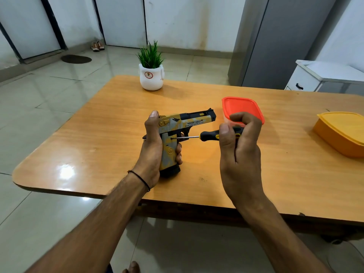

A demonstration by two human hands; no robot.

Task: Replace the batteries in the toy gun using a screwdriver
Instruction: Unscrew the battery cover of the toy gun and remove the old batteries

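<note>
Toy gun (185, 121) stands upright at the centre of the table (98, 134), muzzle toward 3 o'clock, butt down by the tabletop. Left hand (152, 148) wraps the grip, thumb up behind the slide. Right hand (240, 142) curls round the screwdriver (208, 135) handle, entering from 3 o'clock; the tip meets the upper grip panel.

Judgement: hold shaft square, press inward, turn slowly, left hand bracing against twist.

Slide reads "DESERT EAGLE"; the smaller line beneath seems to end "ELECTRIC TOY GUN". Red-lidded tub (242, 107) at 1 o'clock.

Toy gun (189, 123) above table (98, 134) middle, screwdriver (208, 135) at its right, tip seemingly on grip, plant (151, 75) behind, container (242, 107) further right
</note>
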